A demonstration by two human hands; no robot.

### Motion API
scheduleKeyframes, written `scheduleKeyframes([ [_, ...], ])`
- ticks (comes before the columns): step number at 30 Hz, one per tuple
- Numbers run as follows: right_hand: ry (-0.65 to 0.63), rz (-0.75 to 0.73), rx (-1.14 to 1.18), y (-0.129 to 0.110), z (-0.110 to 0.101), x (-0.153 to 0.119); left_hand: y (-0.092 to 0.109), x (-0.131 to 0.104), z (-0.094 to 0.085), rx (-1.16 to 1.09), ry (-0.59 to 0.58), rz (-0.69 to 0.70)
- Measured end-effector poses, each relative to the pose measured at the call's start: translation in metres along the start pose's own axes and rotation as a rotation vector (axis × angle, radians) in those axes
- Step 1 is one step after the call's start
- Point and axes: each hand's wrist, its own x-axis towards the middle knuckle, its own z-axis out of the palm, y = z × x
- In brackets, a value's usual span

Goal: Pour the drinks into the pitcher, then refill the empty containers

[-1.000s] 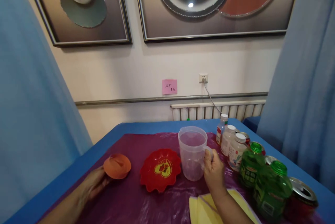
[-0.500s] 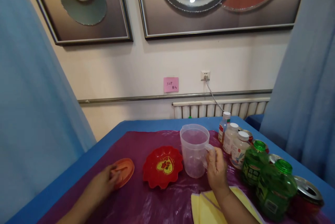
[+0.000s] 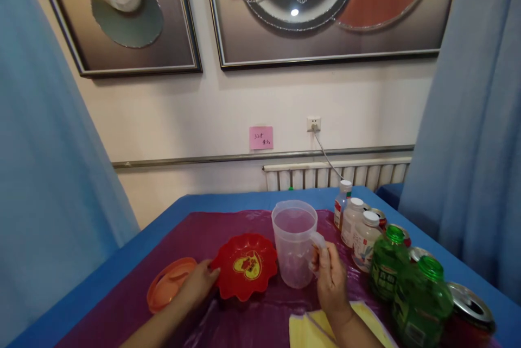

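"Red scalloped dish [image 3: 244,266]: where does it lie?"

"On the purple sheet [image 3: 228,326], between the orange piece [image 3: 165,288] on its left and the translucent pitcher [image 3: 293,253] on its right. It sits just beside the pitcher; I can't tell whether they touch."

"And the fingers?"

"The left hand [image 3: 199,283] is at the dish's left rim, thumb by the edge, the other fingertips partly hidden. I can't tell whether they grip it or only touch it. The right hand [image 3: 331,277] is curled round the pitcher's handle [image 3: 318,239], grasping it."

"How would you handle the dish well?"

"Thumb above the wavy rim and fingers beneath, I'd say, pinching lightly so it doesn't flex or tip. It looks thin, so a hard squeeze seems needless. The left forearm crosses in front of the orange piece; a raised wrist could avoid dragging it."

"And the pitcher?"

"It's upright, so I'd favour a full wrap of the handle and a level wrist. The yellow cloth [image 3: 303,331] lies by the right forearm, with the green bottles [image 3: 423,304] farther right, so little elbow swing. The sheet is wrinkled and might catch a sliding base; lifting seems safer than pushing"
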Motion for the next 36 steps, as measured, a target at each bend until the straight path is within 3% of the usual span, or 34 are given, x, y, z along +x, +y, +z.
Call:
scheduleKeyframes([
  [6, -0.077, 0.038, 0.013, 0.01, -0.006, 0.0, 0.012, 0.002, -0.033, -0.043, 0.039, -0.01],
  [11, -0.08, 0.057, 0.056, 0.01, -0.004, -0.002, 0.03, 0.019, -0.076, -0.037, 0.08, -0.018],
  [16, -0.069, 0.073, 0.102, 0.008, -0.001, -0.003, 0.074, 0.04, -0.124, 0.025, 0.116, 0.011],
  [19, -0.094, 0.06, 0.115, 0.006, 0.001, -0.004, 0.113, 0.049, -0.14, 0.075, 0.1, 0.041],
  [23, -0.077, 0.037, 0.12, 0.005, 0.005, -0.004, 0.165, 0.058, -0.145, 0.16, 0.068, 0.08],
  [27, -0.107, 0.032, 0.087, 0.007, 0.005, -0.002, 0.208, 0.067, -0.138, 0.256, 0.016, 0.164],
  [36, -0.147, 0.008, 0.059, 0.003, 0.004, -0.001, 0.275, 0.064, -0.115, 0.54, -0.023, 0.397],
])
